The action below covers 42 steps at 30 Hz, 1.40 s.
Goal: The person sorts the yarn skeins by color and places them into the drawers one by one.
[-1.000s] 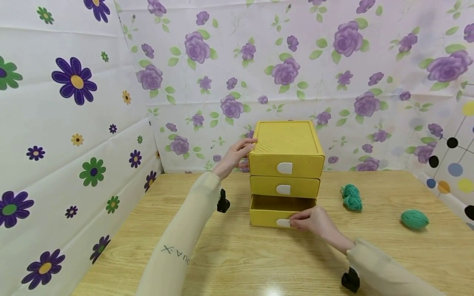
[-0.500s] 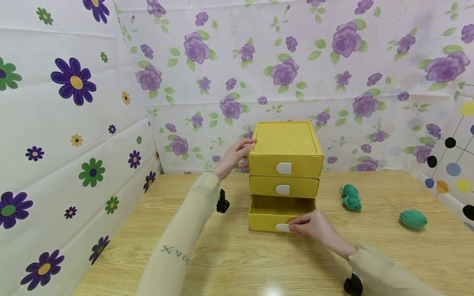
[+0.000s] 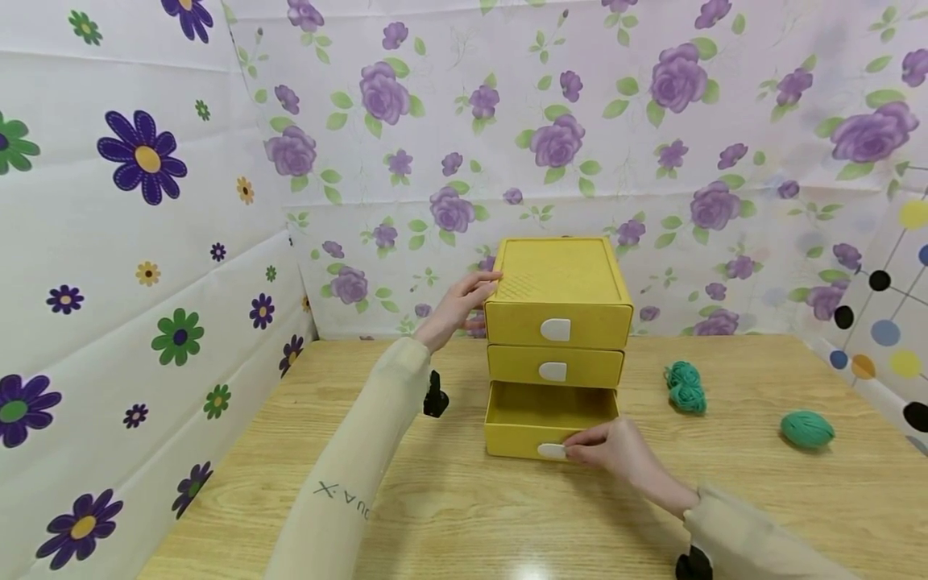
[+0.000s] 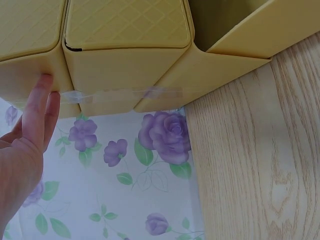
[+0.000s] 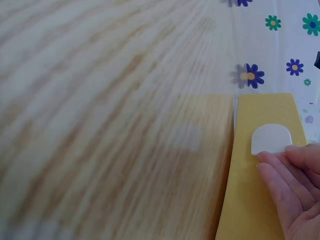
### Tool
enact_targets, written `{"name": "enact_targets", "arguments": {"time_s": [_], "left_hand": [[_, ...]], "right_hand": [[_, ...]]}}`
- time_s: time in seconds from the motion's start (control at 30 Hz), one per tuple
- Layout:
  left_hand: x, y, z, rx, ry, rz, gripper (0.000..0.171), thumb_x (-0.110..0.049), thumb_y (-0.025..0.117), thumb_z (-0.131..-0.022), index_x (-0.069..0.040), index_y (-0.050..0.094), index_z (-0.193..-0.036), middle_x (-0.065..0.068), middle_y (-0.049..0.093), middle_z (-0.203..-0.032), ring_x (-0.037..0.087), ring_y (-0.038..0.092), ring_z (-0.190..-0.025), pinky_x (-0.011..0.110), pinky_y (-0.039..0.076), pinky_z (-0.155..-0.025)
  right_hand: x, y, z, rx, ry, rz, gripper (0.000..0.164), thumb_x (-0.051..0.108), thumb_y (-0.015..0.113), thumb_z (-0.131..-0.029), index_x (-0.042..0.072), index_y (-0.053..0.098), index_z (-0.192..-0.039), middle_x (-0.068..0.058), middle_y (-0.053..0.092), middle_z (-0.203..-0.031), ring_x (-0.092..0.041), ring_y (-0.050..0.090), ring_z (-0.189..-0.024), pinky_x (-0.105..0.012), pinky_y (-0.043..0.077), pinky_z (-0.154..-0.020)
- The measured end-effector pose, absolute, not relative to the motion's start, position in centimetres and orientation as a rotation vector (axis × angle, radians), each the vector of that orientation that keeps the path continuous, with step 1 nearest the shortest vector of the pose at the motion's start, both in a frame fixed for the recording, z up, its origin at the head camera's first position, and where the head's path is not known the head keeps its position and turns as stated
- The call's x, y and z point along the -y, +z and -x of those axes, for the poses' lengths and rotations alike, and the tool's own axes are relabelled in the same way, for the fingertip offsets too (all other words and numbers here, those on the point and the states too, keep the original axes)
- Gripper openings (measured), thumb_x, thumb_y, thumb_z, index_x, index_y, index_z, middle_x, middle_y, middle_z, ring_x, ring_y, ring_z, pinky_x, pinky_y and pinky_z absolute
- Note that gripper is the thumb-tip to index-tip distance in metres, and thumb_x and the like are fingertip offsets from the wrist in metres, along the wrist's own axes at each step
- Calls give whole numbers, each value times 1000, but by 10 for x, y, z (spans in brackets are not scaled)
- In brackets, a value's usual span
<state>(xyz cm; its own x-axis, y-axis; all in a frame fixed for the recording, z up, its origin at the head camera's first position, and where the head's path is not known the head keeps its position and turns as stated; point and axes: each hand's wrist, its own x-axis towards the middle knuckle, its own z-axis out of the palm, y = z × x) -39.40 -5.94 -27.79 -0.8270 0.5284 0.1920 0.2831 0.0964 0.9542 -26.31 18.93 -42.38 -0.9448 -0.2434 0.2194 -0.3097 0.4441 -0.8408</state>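
A yellow three-drawer box (image 3: 561, 270) stands on the table with its bottom drawer (image 3: 511, 441) pulled partway out; the visible inside of that drawer holds nothing. My right hand (image 3: 627, 455) pinches the white tab handle (image 3: 553, 451) of the bottom drawer between thumb and fingers, and the right wrist view shows the same tab (image 5: 271, 139) at the fingertips. At the upper left side of the box rests my left hand (image 3: 460, 308), its fingers fairly straight against the top edge and side. The left wrist view shows those fingers (image 4: 37, 107) touching the side wall. Both upper drawers are closed.
Right of the box lie a twisted teal yarn skein (image 3: 685, 387) and a green yarn ball (image 3: 808, 429) on the wooden table (image 3: 464, 515). Flower-patterned sheets (image 3: 435, 121) hang behind and to the left. Clear tape (image 4: 125, 95) runs along the box's side.
My right hand has drawn the bottom drawer farther out toward me, so more of its inside shows. The left hand has stayed in place on the box.
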Motion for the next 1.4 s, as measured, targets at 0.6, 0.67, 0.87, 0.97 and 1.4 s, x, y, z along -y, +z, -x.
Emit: {"name": "enact_targets", "arguments": {"time_s": [0.6, 0.67, 0.87, 0.97, 1.4], "left_hand": [[60, -276, 394, -2168, 1812, -813, 44, -27, 43, -97, -10, 38, -138, 12, 40, -127, 30, 47, -103, 48, 43, -82], [60, -276, 394, -2166, 1814, -813, 44, -27, 43, -98, -10, 38, -138, 12, 40, -127, 30, 47, -103, 50, 41, -83], [60, -277, 394, -2169, 1817, -816, 43, -26, 43, -98, -9, 38, -138, 12, 40, -125, 28, 47, -101, 50, 41, -83], [60, -278, 394, -2158, 1824, -805, 43, -25, 43, -98, -9, 38, -138, 12, 41, -124, 28, 48, -101, 51, 40, -84], [60, -278, 394, -2160, 1820, -812, 44, -26, 43, -98, -9, 38, -138, 12, 41, -126, 28, 48, -102, 49, 42, -83]], "right_hand": [[-190, -417, 256, 2663, 1436, -601, 16, 17, 72, -79, 5, 73, -89, 0, 67, -79, -15, 62, -69, -26, 49, -57], [-190, -412, 256, 2656, 1468, -614, 19, 18, 72, -78, 3, 72, -90, -2, 67, -79, -20, 63, -70, -27, 49, -56], [-196, -402, 254, 2651, 1592, -596, 27, 23, 73, -78, 1, 71, -94, -4, 67, -81, -30, 63, -73, -30, 51, -58], [-201, -398, 253, 2646, 1634, -596, 31, 24, 72, -78, -1, 69, -97, -5, 67, -83, -31, 63, -76, -33, 51, -61], [-228, -378, 254, 2482, 1654, -568, 23, 19, 69, -82, 0, 69, -96, -9, 67, -84, -27, 64, -75, -36, 51, -62]]}}
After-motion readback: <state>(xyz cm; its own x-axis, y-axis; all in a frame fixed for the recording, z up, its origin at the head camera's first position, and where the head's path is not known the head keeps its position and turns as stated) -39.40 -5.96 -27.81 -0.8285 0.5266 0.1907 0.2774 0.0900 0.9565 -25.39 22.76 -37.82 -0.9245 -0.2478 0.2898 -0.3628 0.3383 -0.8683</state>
